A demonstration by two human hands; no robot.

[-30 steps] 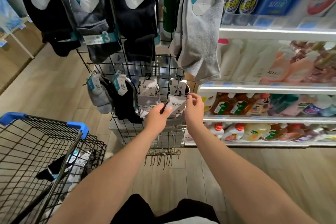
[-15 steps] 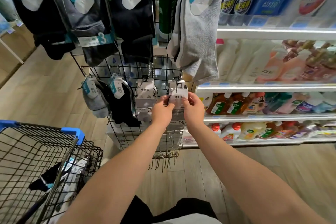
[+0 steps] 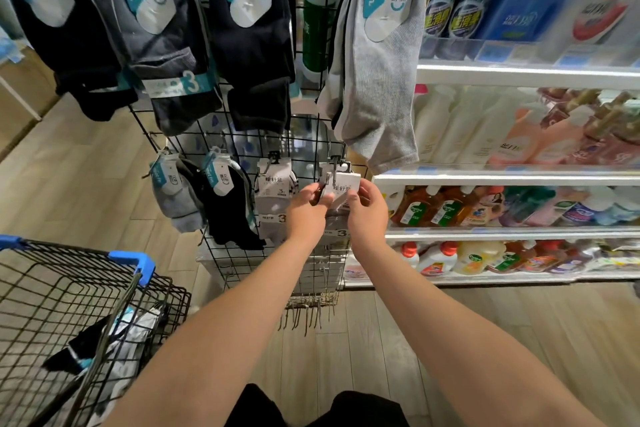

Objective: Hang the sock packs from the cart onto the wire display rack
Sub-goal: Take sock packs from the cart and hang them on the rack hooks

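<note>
A grey sock pack with a white card header sits at a hook on the lower row of the black wire display rack. My left hand pinches its left edge and my right hand pinches its right edge. The pack's lower half is hidden behind my hands. Another grey pack hangs just left of it. Beside that hang a black pack and a light grey pack. More packs lie in the black wire cart at lower left.
Larger sock packs hang along the rack's top row. Store shelves with bottles stand to the right. Spare hooks dangle from the rack's bottom edge. The cart's blue handle is close to the rack. Wooden floor lies below.
Both hands lifted the grey pack from a tilted position up to the hook. The pack's card header now stands upright at the hook, with the hands closer together.
</note>
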